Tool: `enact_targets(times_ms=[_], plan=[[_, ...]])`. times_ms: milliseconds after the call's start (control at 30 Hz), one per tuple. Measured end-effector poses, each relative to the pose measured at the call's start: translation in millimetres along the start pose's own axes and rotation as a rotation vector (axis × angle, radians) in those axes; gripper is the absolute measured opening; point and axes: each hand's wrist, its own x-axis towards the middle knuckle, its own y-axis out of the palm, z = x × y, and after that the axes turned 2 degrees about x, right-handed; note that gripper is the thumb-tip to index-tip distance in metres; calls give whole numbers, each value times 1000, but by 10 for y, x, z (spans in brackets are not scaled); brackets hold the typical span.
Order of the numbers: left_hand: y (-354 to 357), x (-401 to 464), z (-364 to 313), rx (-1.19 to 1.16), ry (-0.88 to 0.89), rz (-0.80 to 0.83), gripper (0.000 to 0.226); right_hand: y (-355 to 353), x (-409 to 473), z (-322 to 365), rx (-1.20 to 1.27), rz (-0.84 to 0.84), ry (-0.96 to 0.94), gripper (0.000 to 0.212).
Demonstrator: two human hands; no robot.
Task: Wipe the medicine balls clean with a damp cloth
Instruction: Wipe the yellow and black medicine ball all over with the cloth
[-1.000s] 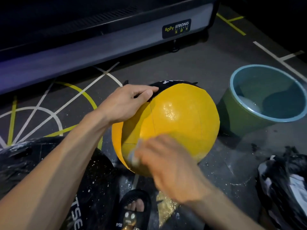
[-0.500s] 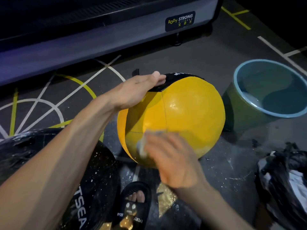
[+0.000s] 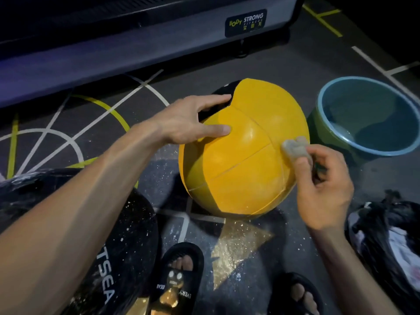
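- While the left hand (image 3: 188,120) rests spread on the upper left of the yellow ball (image 3: 245,151), fingers straight and thumb lying flat on the yellow panel, the ball sits on the floor (image 3: 204,62) in the middle of the view.
- The fingertips of that hand reach onto the ball's black panel (image 3: 218,103) at the top.
- The right hand (image 3: 322,185) pinches a small grey cloth (image 3: 294,147) between thumb and curled fingers, and the cloth touches the ball's right side.
- A green bucket (image 3: 322,123) with a blue rim stands just beside the ball on the right, with water inside.
- A black ball (image 3: 118,246) with white lettering and pale specks lies at lower left, near the yellow one.
- Two feet in black slippers (image 3: 181,269) show at the bottom edge.
- A dark bag (image 3: 391,233) lies crumpled at lower right.
- A machine (image 3: 159,37) labelled BODY STRONG runs along the top.
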Motion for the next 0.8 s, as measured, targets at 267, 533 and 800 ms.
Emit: enact_targets(times_ms=[267, 533, 800], plan=[[30, 49, -87, 108, -42, -72, 77, 435, -739, 271, -156, 311, -505, 14], [76, 104, -37, 64, -29, -84, 78, 122, -137, 325, -109, 17, -301, 14], [86, 207, -41, 86, -25, -95, 76, 823, -774, 356, -382, 371, -788, 6]])
